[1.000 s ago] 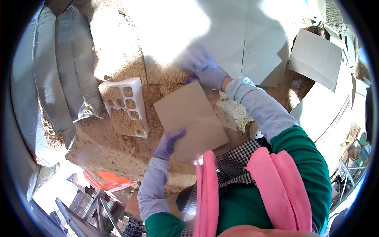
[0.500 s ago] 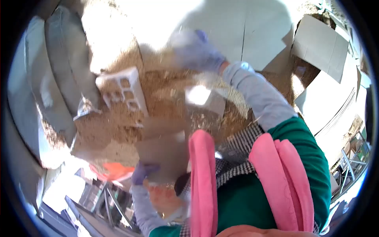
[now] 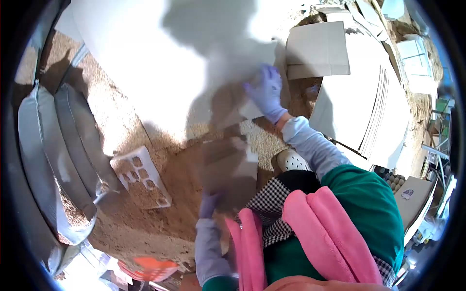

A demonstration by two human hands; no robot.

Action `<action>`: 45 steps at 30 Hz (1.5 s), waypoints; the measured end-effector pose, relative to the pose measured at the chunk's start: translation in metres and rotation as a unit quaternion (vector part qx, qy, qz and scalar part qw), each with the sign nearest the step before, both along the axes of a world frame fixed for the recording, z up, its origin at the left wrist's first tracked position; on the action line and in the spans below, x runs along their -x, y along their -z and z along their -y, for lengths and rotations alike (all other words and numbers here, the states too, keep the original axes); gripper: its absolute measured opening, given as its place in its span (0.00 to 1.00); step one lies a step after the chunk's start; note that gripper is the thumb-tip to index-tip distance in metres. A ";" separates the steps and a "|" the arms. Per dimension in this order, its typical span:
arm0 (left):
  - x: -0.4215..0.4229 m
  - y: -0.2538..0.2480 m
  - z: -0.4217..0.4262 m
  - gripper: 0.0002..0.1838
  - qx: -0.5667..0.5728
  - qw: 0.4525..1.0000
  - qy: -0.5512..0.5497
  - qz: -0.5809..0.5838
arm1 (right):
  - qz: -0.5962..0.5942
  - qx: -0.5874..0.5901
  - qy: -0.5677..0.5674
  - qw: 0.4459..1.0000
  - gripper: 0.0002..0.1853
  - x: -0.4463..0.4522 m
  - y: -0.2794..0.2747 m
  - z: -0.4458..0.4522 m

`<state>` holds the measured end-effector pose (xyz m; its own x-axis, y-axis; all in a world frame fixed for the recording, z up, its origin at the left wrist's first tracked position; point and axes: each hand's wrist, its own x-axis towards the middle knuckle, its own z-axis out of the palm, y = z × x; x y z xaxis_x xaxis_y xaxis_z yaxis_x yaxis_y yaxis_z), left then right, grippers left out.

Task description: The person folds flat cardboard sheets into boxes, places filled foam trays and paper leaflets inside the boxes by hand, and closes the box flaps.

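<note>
My left hand (image 3: 209, 203), in a purple glove, grips the lower edge of a flat brown cardboard piece (image 3: 230, 172), which is blurred by motion. My right hand (image 3: 268, 93), also in a purple glove, reaches forward with its thumb and fingers apart. It lies over the near right edge of a large pale sheet (image 3: 145, 63) on the ground; whether it presses on the sheet I cannot tell. Shadow and glare cover much of that sheet. A perforated white clog (image 3: 290, 160) shows below my right forearm.
Long grey sacks (image 3: 80, 140) lie at the left, beside a white frame with square holes (image 3: 143, 177) on sandy ground. A cardboard sheet (image 3: 318, 51) and a stack of flat cardboard (image 3: 357, 111) lie right. An orange basket (image 3: 148, 268) is at lower left.
My view has shifted. My right hand, blurred before, now shows spread fingers by the edge of the pale sheet. My left hand still holds the cardboard piece.
</note>
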<state>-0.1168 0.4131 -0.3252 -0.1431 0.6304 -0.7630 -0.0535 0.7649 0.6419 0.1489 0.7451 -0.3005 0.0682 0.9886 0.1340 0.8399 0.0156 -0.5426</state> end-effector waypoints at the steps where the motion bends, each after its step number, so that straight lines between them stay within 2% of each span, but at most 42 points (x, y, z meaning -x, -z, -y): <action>1: 0.017 -0.016 -0.005 0.23 0.036 0.997 0.062 0.003 | -0.004 0.006 0.063 0.998 0.48 -0.023 0.021 -0.007; 2: 0.040 -0.033 -0.015 0.27 0.074 0.989 0.126 0.004 | -0.009 0.013 0.127 0.992 0.54 -0.044 0.046 -0.019; 3: 0.051 -0.074 -0.037 0.26 0.050 0.995 0.089 0.019 | -0.083 0.086 0.143 0.982 0.63 -0.061 0.050 -0.032; 4: 0.060 -0.106 -0.056 0.26 0.028 0.998 0.052 0.034 | -0.086 0.129 0.141 0.978 0.65 -0.067 0.043 -0.040; 6: 0.097 -0.104 -0.080 0.23 -0.111 0.993 0.035 -0.031 | -0.092 0.221 0.133 0.962 0.68 -0.070 0.020 -0.053; 8: 0.110 -0.070 -0.138 0.19 -0.257 0.960 -0.081 0.077 | -0.133 0.206 0.138 0.960 0.72 -0.074 0.027 -0.060; 10: 0.044 -0.100 -0.252 0.28 -0.202 0.960 -0.133 0.139 | -0.154 0.206 0.139 0.956 0.72 -0.075 0.030 -0.067; 11: 0.034 -0.068 -0.293 0.33 -0.223 0.947 -0.169 0.156 | -0.140 0.212 0.158 0.954 0.61 -0.072 0.011 -0.068; 12: 0.017 -0.044 -0.328 0.33 -0.213 0.940 -0.211 0.163 | -0.264 0.249 0.110 0.925 0.54 -0.080 0.009 -0.070; 13: -0.011 -0.039 -0.357 0.34 -0.091 0.954 -0.283 0.023 | -0.382 0.280 0.060 0.879 0.47 -0.094 0.009 -0.071; 14: -0.002 0.038 -0.367 0.35 -0.175 0.933 -0.220 0.223 | -0.491 0.307 0.008 0.815 0.40 -0.104 0.008 -0.072; 15: -0.018 0.045 -0.367 0.34 -0.227 0.924 -0.216 0.217 | -0.471 0.338 0.003 0.815 0.22 -0.106 -0.019 -0.070; 16: -0.035 0.051 -0.365 0.34 -0.276 0.913 -0.215 0.211 | -0.498 0.341 -0.035 0.797 0.21 -0.110 -0.014 -0.073; 18: -0.034 0.063 -0.375 0.33 -0.253 0.923 -0.226 0.185 | -0.550 0.348 -0.108 0.752 0.19 -0.116 0.002 -0.073; 19: -0.032 0.070 -0.377 0.32 -0.239 0.927 -0.233 0.169 | -0.433 0.280 -0.141 0.845 0.16 -0.108 0.012 -0.069; 22: -0.033 0.081 -0.383 0.31 -0.276 0.909 -0.265 0.164 | -0.280 0.283 -0.072 0.915 0.16 -0.070 -0.038 -0.036; 23: -0.036 0.086 -0.382 0.28 -0.302 0.907 -0.285 0.067 | -0.207 0.268 -0.056 0.939 0.16 -0.055 -0.051 -0.020; 25: -0.036 0.067 -0.385 0.27 -0.258 0.921 -0.276 0.094 | 0.010 0.173 -0.062 0.983 0.14 -0.034 -0.066 0.004; 26: -0.035 0.059 -0.387 0.27 -0.237 0.927 -0.269 0.109 | -0.061 0.176 -0.069 0.980 0.14 -0.042 -0.071 0.005; 27: -0.032 0.071 -0.389 0.26 -0.291 0.917 -0.264 0.073 | -0.132 0.175 -0.074 0.973 0.14 -0.061 -0.076 0.007; 28: -0.030 0.083 -0.390 0.24 -0.297 0.907 -0.287 0.081 | -0.199 0.173 -0.081 0.961 0.14 -0.082 -0.083 0.008; 30: -0.030 0.089 -0.389 0.19 -0.307 0.886 -0.335 0.096 | -0.276 0.355 0.031 0.893 0.15 -0.125 -0.153 -0.009; 32: -0.033 0.082 -0.388 0.20 -0.286 0.895 -0.324 0.114 | -0.259 0.310 -0.005 0.915 0.15 -0.168 -0.179 -0.024; 33: -0.034 0.073 -0.387 0.21 -0.267 0.901 -0.319 0.122 | -0.238 0.249 0.050 0.938 0.16 -0.182 -0.178 -0.029; 35: -0.032 0.068 -0.385 0.22 -0.251 0.902 -0.315 0.154 | -0.065 0.073 0.057 0.994 0.19 -0.201 -0.176 -0.047; 38: -0.026 0.085 -0.388 0.23 -0.247 0.891 -0.317 0.213 | 0.099 0.011 0.050 0.994 0.24 -0.232 -0.150 -0.082; 40: -0.026 0.084 -0.387 0.26 -0.233 0.895 -0.310 0.219 | -0.092 0.133 0.122 0.979 0.24 -0.247 -0.116 -0.096; 42: -0.027 0.078 -0.386 0.27 -0.235 0.903 -0.288 0.214 | -0.065 0.100 0.114 0.986 0.23 -0.233 -0.108 -0.090; 43: -0.026 0.074 -0.385 0.27 -0.240 0.907 -0.272 0.214 | -0.123 0.102 0.107 0.981 0.23 -0.227 -0.111 -0.087; 45: -0.025 0.055 -0.374 0.26 -0.249 0.907 -0.234 0.247 | -0.117 0.043 0.103 0.987 0.23 -0.218 -0.124 -0.076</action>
<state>-0.0914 0.7868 -0.3801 -0.2018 0.8726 -0.4447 -0.6727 0.2065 0.7105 0.3670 0.8209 -0.1767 0.2882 0.9575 0.0064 0.6717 -0.1974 -0.7141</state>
